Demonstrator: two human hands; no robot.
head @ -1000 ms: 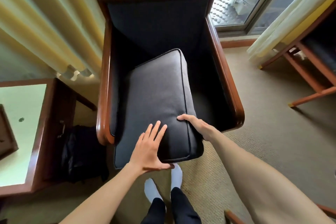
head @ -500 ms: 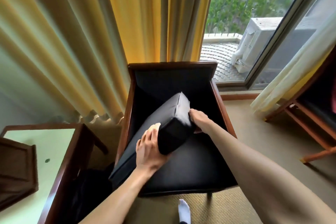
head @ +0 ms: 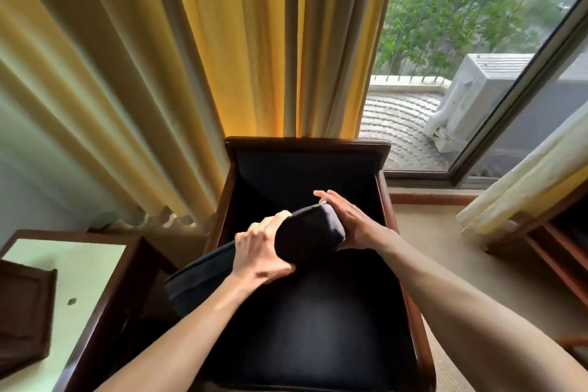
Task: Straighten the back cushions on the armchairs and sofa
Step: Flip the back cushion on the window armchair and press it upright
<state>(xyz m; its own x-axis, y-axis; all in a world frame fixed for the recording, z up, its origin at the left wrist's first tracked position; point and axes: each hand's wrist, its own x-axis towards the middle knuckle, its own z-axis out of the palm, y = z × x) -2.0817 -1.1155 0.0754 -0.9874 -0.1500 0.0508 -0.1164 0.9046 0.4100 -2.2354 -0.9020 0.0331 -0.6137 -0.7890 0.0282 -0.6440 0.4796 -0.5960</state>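
Note:
A dark grey back cushion [head: 305,234] is raised edge-on over the black seat of a wooden-framed armchair [head: 307,145], tilted, with its lower end hanging over the chair's left arm. My left hand [head: 262,250] grips the cushion's near edge with curled fingers. My right hand [head: 348,219] presses flat against its right end, fingers spread toward the chair back. The cushion's far face is hidden.
Yellow curtains [head: 197,51] hang right behind the chair. A wooden side table [head: 76,264] with a pale top stands at the left, close to the chair's arm. A second wooden chair frame [head: 560,242] is at the right, across beige carpet [head: 445,251]. A window lies beyond.
The cushion has been lifted from lying flat on the seat and tipped up toward the chair back. My left hand moved from resting on it to gripping its edge. The view rose.

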